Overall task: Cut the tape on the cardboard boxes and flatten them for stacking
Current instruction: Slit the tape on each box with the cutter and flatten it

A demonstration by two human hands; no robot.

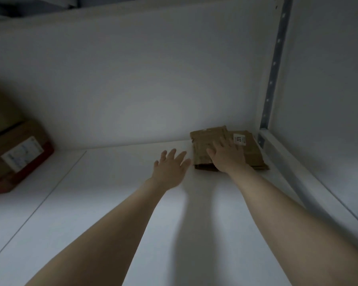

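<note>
A small stack of flattened brown cardboard boxes (pixel 253 150) lies on the white shelf (pixel 116 203), pushed into the far right corner. The top piece carries a white label. My right hand (pixel 227 156) lies flat on the stack with straight, spread fingers. My left hand (pixel 171 167) is stretched out over the shelf just left of the stack, fingers spread, holding nothing. Whether it touches the cardboard edge I cannot tell. No cutting tool is in view.
Unflattened cardboard boxes (pixel 12 149) stand at the far left, one with a white label and a red base. A white back wall (pixel 143 79) closes the shelf. A perforated metal upright (pixel 274 65) and a side panel bound it on the right.
</note>
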